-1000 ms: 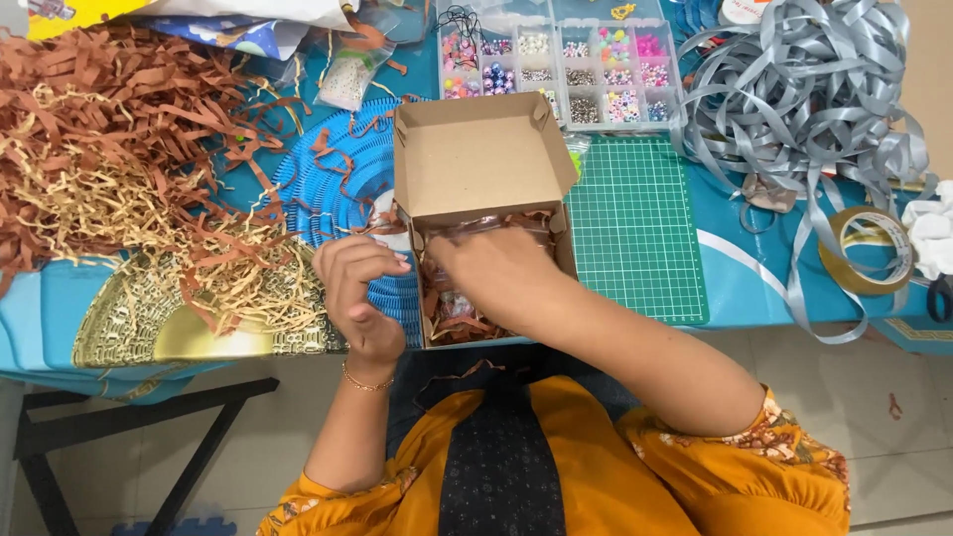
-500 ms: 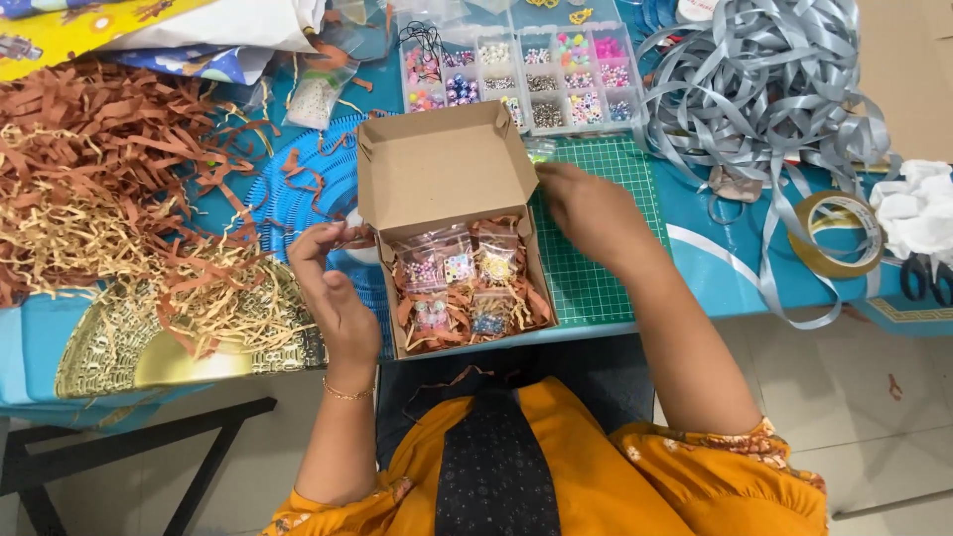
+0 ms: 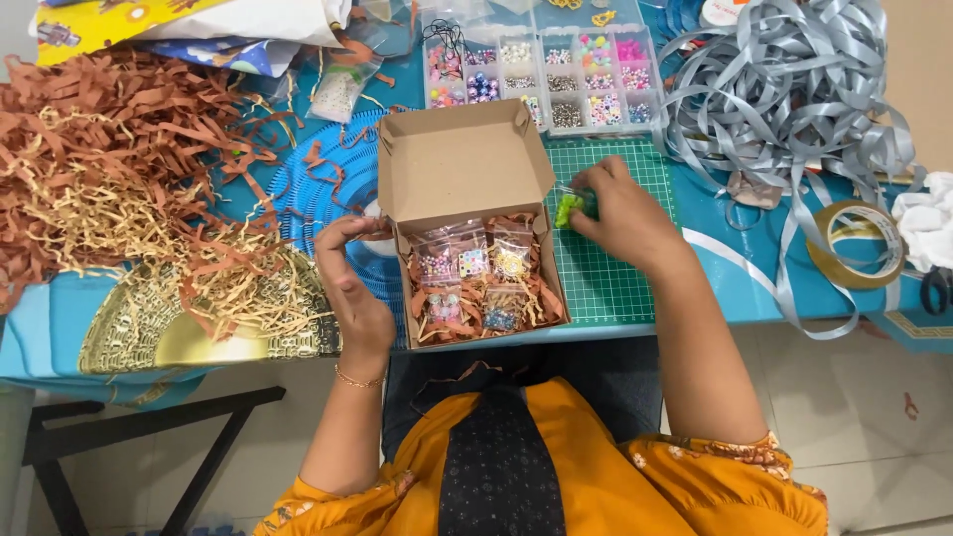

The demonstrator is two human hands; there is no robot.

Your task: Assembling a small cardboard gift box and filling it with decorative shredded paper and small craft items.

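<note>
Right hand (image 3: 620, 213) pinches a small green bead packet (image 3: 569, 207) over the green cutting mat (image 3: 615, 283), just right of the open cardboard box (image 3: 467, 233). Left hand (image 3: 349, 283) half-curled, empty, touching box's left wall on worktop (image 3: 60, 318).

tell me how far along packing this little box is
Done: the open cardboard box has a bed of brown paper shred and about five small bead packets laid in. In hand: the right hand grips a packet of green beads over the green mat; the left hand rests at the box's edge. Left: that packet is out, the lid open.
</note>
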